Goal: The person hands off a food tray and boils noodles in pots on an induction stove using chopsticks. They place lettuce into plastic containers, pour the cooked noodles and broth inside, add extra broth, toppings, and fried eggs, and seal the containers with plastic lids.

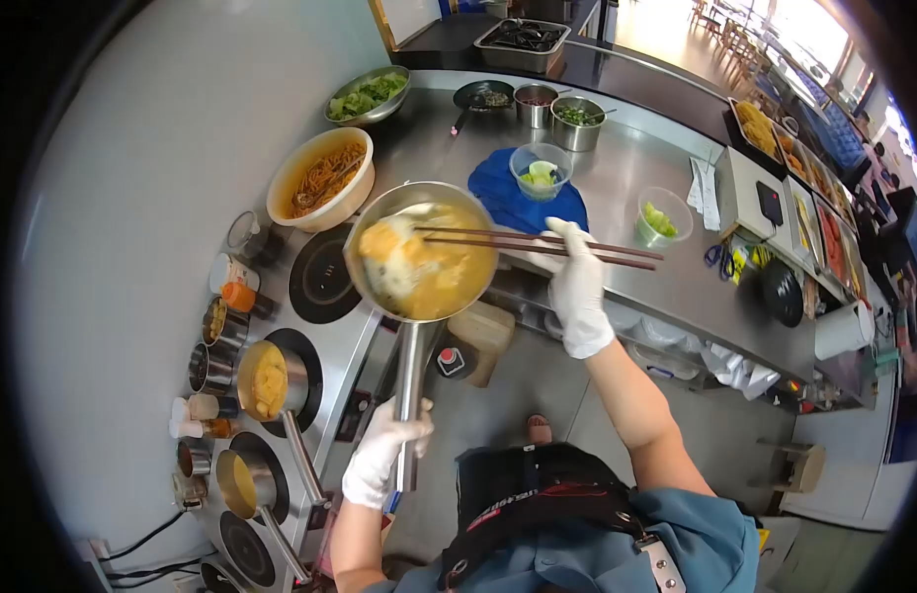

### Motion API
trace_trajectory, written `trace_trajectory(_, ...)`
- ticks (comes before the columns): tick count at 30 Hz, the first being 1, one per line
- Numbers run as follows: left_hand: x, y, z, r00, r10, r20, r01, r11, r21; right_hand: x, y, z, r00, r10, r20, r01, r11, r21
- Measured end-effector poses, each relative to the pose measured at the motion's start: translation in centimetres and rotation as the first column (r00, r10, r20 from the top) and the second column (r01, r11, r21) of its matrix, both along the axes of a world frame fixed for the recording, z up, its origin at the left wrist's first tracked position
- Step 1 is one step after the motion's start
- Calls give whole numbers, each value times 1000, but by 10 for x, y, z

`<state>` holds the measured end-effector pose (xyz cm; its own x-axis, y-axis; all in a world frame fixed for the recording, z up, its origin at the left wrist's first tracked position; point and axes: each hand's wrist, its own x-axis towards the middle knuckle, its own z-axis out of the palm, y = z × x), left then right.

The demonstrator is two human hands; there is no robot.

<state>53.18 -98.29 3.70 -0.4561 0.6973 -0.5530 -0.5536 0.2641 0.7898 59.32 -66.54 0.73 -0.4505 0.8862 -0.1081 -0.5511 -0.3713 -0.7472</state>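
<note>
My left hand (384,450), in a white glove, is wrapped round the long metal handle of a saucepan (411,376). The saucepan is held up and tilted so its inside faces me; yellowish broth with pale, egg-like pieces (404,262) shows in it. In my gloved right hand (577,292) is a pair of long brown chopsticks (542,244), pinched near the middle, their tips over the food. Below the right hand's level, on the counter, a clear plastic bowl with green leaves (540,173) stands on a blue cloth (488,188).
Two more saucepans, one with yellow food (271,381) and one with broth (239,484), stand on the hobs at left. A cream bowl of noodles (320,178) and a bowl of lettuce (368,97) sit by the wall. Another clear bowl of greens (661,219) stands right.
</note>
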Motion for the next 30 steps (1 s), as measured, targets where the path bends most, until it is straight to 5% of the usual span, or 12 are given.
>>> trace_trajectory(13, -108, 180, -17, 939, -335, -77, 326, 939, -110, 13, 171, -54, 972, -236, -5, 230, 951, -209)
trace_trajectory(30, -222, 279, 6, 917, -369, -153, 321, 909, -267, 11, 281, -32, 973, -226, -37, 205, 933, -295)
